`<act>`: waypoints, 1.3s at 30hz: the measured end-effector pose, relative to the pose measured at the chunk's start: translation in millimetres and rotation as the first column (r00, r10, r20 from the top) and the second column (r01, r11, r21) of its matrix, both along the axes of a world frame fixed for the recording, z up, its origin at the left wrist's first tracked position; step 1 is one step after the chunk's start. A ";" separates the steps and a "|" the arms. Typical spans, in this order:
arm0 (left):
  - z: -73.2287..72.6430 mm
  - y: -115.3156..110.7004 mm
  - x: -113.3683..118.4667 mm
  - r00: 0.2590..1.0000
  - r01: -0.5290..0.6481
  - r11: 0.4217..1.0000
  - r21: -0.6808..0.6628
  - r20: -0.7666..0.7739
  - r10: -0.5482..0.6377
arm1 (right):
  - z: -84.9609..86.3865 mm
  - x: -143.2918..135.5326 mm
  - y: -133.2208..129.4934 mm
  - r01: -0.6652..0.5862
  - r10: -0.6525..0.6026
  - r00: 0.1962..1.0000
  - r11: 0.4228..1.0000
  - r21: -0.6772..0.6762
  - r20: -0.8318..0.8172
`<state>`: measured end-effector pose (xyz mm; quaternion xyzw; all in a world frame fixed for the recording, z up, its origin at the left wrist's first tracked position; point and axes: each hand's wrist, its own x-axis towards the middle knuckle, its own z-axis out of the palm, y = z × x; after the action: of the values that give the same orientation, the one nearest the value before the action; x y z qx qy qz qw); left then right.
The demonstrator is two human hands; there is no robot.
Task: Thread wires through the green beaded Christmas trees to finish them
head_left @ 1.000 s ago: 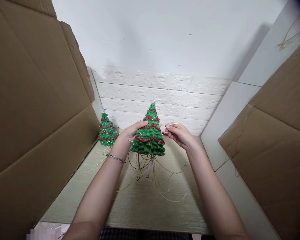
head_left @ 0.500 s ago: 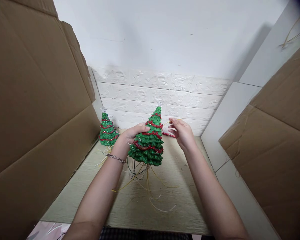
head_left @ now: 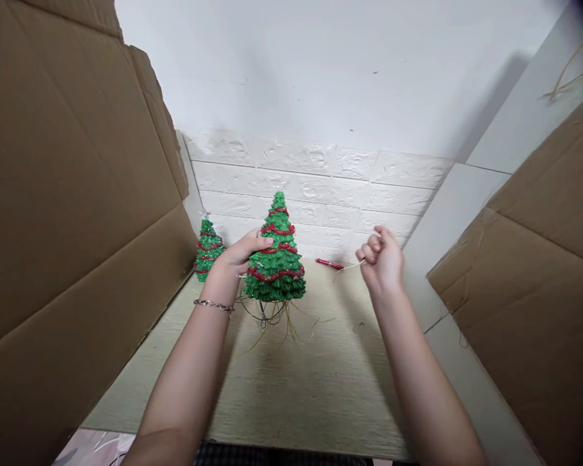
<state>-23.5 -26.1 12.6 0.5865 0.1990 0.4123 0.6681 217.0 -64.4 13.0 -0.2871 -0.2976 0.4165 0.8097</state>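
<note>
A green Christmas tree figure (head_left: 278, 262) with red garlands is held upright above the table by my left hand (head_left: 245, 252), its thumb across the front. Thin yellow, white and dark wires (head_left: 286, 321) hang from the underside of the tree. To the right of it, my right hand (head_left: 383, 259) is raised with fingers curled, and a thin pale wire (head_left: 352, 266) sticks out of them to the left. Behind my left hand a second, similar tree (head_left: 207, 249) stands at the left, partly covered.
A red pen-like object (head_left: 329, 264) lies at the back of the table (head_left: 315, 388). Tall cardboard sheets flank both sides, left (head_left: 78, 194) and right (head_left: 529, 278). A white brick-patterned wall (head_left: 296, 158) closes the back.
The held tree has moved left and slightly up and stands more upright. My right hand has moved right, away from the tree, its fingers more curled around the pale wire.
</note>
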 end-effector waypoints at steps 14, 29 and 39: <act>6.2 5.8 3.7 0.954 -0.300 0.940 0.161 0.056 0.295 | -39.1 -58.3 8.7 -0.606 0.684 0.722 0.698 -0.382 0.105; 10.6 14.0 -4.0 0.923 -0.319 0.861 0.397 -0.077 0.377 | -35.8 -52.2 16.4 -0.432 0.461 0.888 0.825 -0.364 -0.011; -1.2 20.9 11.1 0.901 -0.407 0.868 0.284 -0.031 0.432 | -31.2 -54.2 13.9 -0.371 0.362 0.928 0.885 -0.281 -0.088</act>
<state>-12.5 -5.3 11.3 0.6336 0.2945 0.5431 0.4658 162.7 -50.5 -18.2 -0.3353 -0.2681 0.6059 0.6698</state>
